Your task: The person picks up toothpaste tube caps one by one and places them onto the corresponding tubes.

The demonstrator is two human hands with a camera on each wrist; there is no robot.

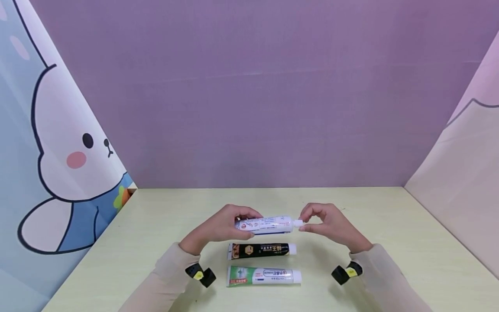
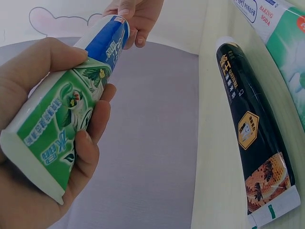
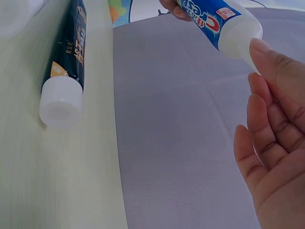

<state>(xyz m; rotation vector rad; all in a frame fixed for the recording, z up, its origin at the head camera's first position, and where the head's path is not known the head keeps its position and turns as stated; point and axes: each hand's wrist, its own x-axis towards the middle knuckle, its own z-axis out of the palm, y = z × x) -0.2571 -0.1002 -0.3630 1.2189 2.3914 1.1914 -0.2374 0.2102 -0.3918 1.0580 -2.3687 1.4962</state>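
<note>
Above the table, my left hand [image 1: 224,225] grips a toothpaste tube [image 1: 269,225] by its crimped end. In the left wrist view the tube [image 2: 50,121] is green with leaf pictures near that end and blue toward the cap. My fingers curl round its body with the thumb on top. At the other end, my right hand [image 1: 331,223] pinches the small white cap [image 1: 298,223] between thumb and fingertips. The right wrist view shows the cap partly hidden by the thumb, with the tube's white shoulder [image 3: 238,36] beside it.
On the pale table [image 1: 163,203], a black toothpaste tube [image 1: 261,250] with a white cap lies nearest the held tube. A green-and-white toothpaste tube [image 1: 265,276] lies parallel on the near side. A purple panel [image 1: 265,108] stands behind, with printed cloths at both sides.
</note>
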